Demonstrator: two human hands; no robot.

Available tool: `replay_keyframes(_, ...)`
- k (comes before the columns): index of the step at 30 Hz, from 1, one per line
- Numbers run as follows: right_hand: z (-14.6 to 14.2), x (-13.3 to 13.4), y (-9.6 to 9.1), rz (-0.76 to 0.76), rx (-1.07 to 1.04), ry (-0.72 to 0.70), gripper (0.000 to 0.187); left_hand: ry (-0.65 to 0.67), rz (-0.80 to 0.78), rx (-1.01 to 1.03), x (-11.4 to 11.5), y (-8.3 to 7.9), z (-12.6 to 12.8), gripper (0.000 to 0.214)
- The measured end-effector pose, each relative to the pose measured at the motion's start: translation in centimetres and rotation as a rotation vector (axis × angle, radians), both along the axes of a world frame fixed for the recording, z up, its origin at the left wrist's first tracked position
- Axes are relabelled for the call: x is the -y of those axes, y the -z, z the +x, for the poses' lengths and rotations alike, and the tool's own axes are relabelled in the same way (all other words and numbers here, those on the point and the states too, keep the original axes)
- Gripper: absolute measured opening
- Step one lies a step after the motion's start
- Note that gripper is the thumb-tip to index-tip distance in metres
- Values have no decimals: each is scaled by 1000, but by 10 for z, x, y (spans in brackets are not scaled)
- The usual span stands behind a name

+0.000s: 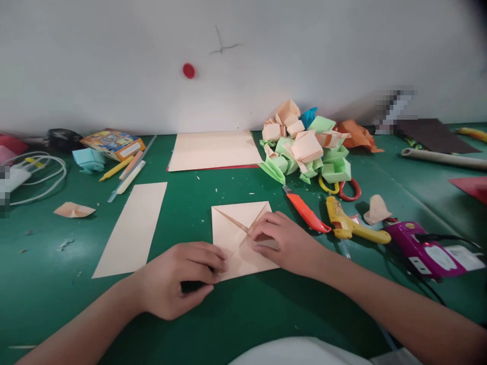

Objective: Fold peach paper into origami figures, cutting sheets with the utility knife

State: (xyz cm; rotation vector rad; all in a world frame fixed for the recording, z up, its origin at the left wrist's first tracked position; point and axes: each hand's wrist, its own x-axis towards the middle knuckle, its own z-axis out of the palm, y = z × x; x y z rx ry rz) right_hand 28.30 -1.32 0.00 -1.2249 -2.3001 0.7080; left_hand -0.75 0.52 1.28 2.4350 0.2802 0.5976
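A peach square of paper [238, 213] lies on the green table in front of me, its flaps folded in so that their edges meet near the middle. My left hand [180, 279] is closed at the paper's lower left corner, fingertips on it and thumb just below its edge. Fingers of my right hand [289, 243] are curled together over the centre, pinching a flap tip; the tip itself is partly hidden. To the left, near my left hand, lies a plain peach paper strip [131, 230].
Right of the paper are an orange cutter [308, 210], a yellow glue gun [342, 223], scissors [350, 190] and a purple power socket [422, 248]. Behind them rises a pile of folded paper pieces [304, 147]. Paper sheets [213, 149] lie by the wall; markers [131, 177] lie left.
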Motion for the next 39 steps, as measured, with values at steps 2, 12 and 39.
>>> replay_keyframes(2, 0, 0, 0, -2, 2, 5, 7, 2, -18, 5, -1, 1, -1, 24)
replay_keyframes(12, 0, 0, -2, -4, 1, 6, 6, 15, 27, 3, -2, -1, 4, 17)
replay_keyframes(39, 0, -2, 1, 12, -14, -4, 7, -21, 253, -95, 10, -8, 0, 18)
